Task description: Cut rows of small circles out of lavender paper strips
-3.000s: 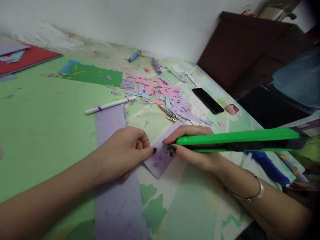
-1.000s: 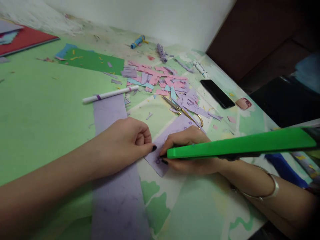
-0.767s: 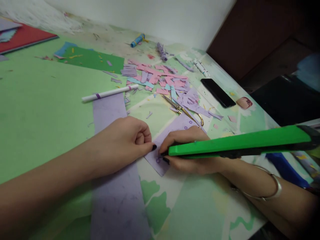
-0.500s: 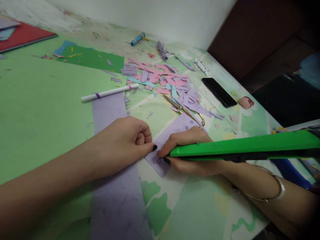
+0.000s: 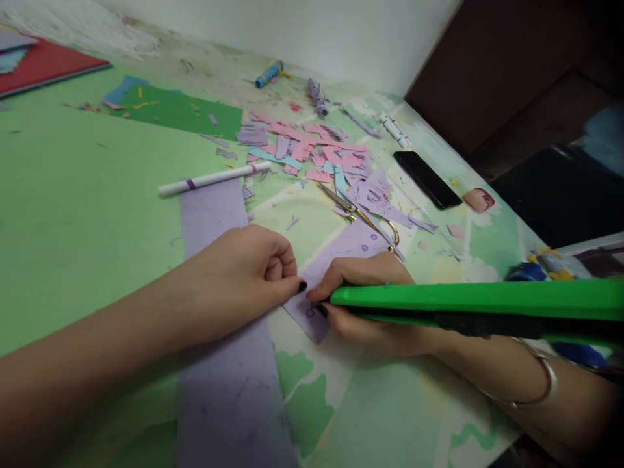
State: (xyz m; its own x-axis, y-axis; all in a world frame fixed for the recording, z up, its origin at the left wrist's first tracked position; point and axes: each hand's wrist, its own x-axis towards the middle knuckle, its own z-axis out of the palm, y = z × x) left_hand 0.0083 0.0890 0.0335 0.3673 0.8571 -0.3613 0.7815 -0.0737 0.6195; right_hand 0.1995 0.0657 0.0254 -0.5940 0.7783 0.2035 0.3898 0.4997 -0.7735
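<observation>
A white stick with 2 purple bands lies slanted, partly over the green tablecloth. Beyond it, a flat green sheet carries small yellow bits. To that sheet's right spreads a heap of pink, purple and pale blue paper scraps, with gold-handled scissors at its near edge. Right of the heap lies a black phone, a rounded red-and-cream object just beside it. 2 small rolls, 1 blue and 1 purple, lie near the white wall
</observation>
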